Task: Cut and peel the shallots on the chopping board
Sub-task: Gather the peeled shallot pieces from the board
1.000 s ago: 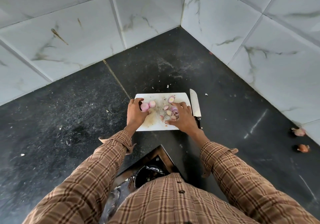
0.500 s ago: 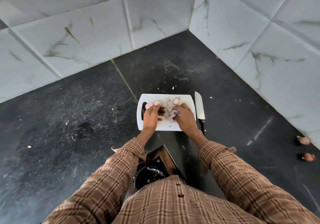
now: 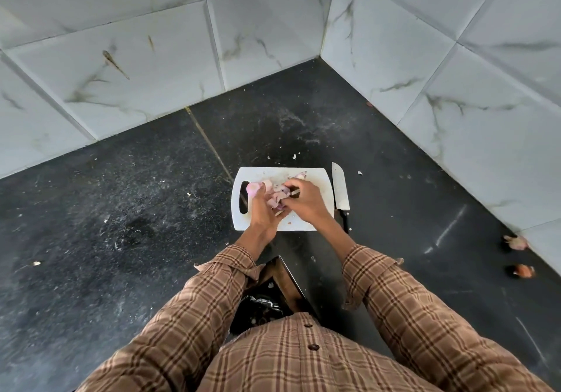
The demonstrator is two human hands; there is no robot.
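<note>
A white chopping board [image 3: 321,176] lies on the dark counter in front of me. Pink peeled shallots [image 3: 252,187] sit at its left end near the handle slot. A heap of shallot pieces and skins [image 3: 277,195] lies mid-board. My left hand [image 3: 263,209] and my right hand [image 3: 305,203] meet over that heap, fingers closed around pieces of it. A half shallot [image 3: 300,175] rests at the board's far edge. A knife [image 3: 340,188] lies flat just right of the board, untouched.
Two unpeeled shallots [image 3: 515,242] [image 3: 522,271] lie at the far right by the tiled wall. White marble tiles close off the back and right. A bin with a black bag [image 3: 261,309] sits below the counter's corner. Skin scraps [image 3: 294,156] lie beyond the board.
My left hand has moved from the board's left edge to the middle, joining the right hand over the shallot heap. The camera has tilted, so the board sits lower in view.
</note>
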